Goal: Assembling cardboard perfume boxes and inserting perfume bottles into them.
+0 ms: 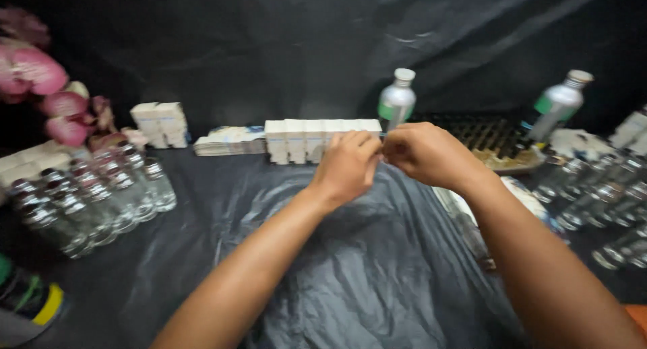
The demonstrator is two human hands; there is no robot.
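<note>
My left hand and my right hand meet fingertip to fingertip above a black plastic sheet. The fingers of both are curled in, pinching at something small between them that the fingers hide. Just behind the hands stands a row of small white boxes. A silver bottle with a green label and white cap rises right behind my right hand.
Several clear glass vials with metal collars stand at the left, more vials at the right. A second silver bottle, a dark tray, stacked flat cartons, two white boxes and pink flowers line the back.
</note>
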